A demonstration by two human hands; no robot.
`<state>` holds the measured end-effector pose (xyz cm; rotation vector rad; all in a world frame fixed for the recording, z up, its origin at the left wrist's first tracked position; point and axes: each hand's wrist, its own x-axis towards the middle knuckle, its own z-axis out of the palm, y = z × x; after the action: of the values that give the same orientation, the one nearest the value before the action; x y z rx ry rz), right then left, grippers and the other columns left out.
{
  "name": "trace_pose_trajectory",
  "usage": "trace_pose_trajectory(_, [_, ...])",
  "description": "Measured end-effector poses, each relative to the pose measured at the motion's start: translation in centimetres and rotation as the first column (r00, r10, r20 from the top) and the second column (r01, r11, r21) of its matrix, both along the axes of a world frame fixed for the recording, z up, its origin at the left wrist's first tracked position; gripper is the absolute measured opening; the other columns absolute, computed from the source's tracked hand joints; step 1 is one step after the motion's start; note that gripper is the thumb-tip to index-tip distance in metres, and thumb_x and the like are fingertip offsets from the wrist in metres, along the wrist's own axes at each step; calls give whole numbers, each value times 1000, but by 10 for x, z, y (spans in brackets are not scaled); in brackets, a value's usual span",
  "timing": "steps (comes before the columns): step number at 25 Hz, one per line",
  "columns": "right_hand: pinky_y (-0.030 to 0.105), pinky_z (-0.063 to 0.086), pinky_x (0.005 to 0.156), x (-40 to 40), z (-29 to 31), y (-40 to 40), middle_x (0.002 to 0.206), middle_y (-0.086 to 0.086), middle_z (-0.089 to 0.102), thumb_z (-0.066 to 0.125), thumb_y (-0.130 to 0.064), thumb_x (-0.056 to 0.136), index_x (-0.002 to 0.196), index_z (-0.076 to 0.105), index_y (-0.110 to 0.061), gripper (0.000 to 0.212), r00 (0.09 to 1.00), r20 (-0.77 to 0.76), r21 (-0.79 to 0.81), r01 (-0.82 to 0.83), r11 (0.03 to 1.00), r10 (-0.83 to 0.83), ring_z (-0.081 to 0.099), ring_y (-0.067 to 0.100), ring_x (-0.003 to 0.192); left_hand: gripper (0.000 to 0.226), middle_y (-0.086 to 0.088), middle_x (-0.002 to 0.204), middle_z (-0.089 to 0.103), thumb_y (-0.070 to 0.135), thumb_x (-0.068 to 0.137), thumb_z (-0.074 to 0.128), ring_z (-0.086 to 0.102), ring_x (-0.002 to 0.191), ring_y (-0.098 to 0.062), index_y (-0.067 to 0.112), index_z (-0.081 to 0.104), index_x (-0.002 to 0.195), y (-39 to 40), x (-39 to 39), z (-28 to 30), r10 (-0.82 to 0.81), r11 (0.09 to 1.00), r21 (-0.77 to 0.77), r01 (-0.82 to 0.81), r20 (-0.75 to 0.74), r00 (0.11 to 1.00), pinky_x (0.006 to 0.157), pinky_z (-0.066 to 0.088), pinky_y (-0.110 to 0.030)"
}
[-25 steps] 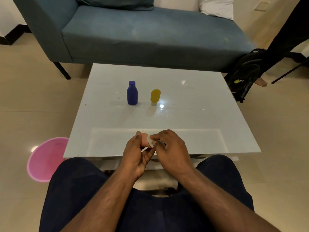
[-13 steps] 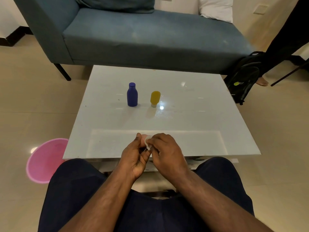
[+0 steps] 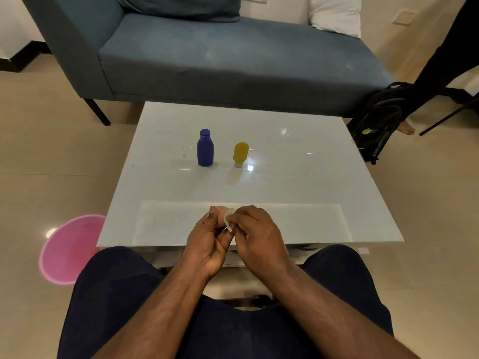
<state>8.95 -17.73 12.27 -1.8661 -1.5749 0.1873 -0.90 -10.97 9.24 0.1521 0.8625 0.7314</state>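
- The pink bottle is held over the white table's near edge, the left hand curled round it and the right hand pinching its white cap.
- A slipping pinch could drop the cap between the knees.
- Squeezing the bottle hard may spill its contents as the cap loosens.

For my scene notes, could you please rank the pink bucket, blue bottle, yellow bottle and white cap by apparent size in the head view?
1. pink bucket
2. blue bottle
3. yellow bottle, slightly smaller
4. white cap, pinched by the right hand on the pink item the left hand holds; partly hidden
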Motion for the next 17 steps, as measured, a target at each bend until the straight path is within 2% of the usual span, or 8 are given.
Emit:
trace_pose_trajectory(2, [24,50,84,2,0,1,99,-1,65,61,-7,87,104,69,-13,20,1000,-13,13,-6,1000,7,57,9,94,31,-20,97,76,26,101,55,77,84,-26,-1,64,116,1,1,-3,0,999,37,0,-17,1000,69,64,-34])
trace_pose_trajectory(5, [19,48,83,10,5,10,102,-3,62,57,-7,89,107,69,-14,22,988,-101,-24,112,993,-114,55,5,94,44,-26,124,67,24,97,60,76,94,-31,4,53,136,2,2,-10,28,997,79,-23,-54,998,70,63,-34])
trace_pose_trajectory(7, [24,49,81,6,5,8,105,1,62,58,-6,86,106,68,-12,23,998,53,-51,31,998,-28,54,13,96,51,-27,128,63,21,94,64,77,91,-31,7,48,140,1,1,-10,53,994,97,-45,-77,996,69,64,-36])
trace_pose_trajectory(9, [27,50,79,5,2,2,106,3,62,62,-6,82,103,69,-12,23,973,213,-89,-74,993,91,54,18,97,47,-25,126,63,15,95,65,77,84,-29,12,47,139,0,2,-8,82,991,116,-69,-115,990,67,64,-36])
trace_pose_trajectory(10, [29,51,80,9,1,3,106,3,62,63,-6,81,102,70,-12,23,965,243,-98,-82,992,104,54,20,97,46,-24,126,62,13,95,65,77,84,-30,14,46,137,-1,3,-7,88,988,135,-70,-131,987,67,64,-36])
trace_pose_trajectory(14, [29,50,87,19,-1,14,106,1,65,60,-8,86,105,71,-14,22,995,90,-149,51,987,-38,56,17,99,43,-21,131,56,10,95,67,72,98,-36,13,47,132,-4,5,-5,90,978,203,-51,-192,977,68,63,-34])
trace_pose_trajectory(17, [30,52,80,15,-5,4,102,2,67,68,-5,78,97,72,-15,21,952,288,-110,-78,991,107,56,19,95,32,-21,126,61,10,94,67,73,96,-33,10,53,123,-5,3,-4,102,981,180,-67,-195,975,66,63,-33])
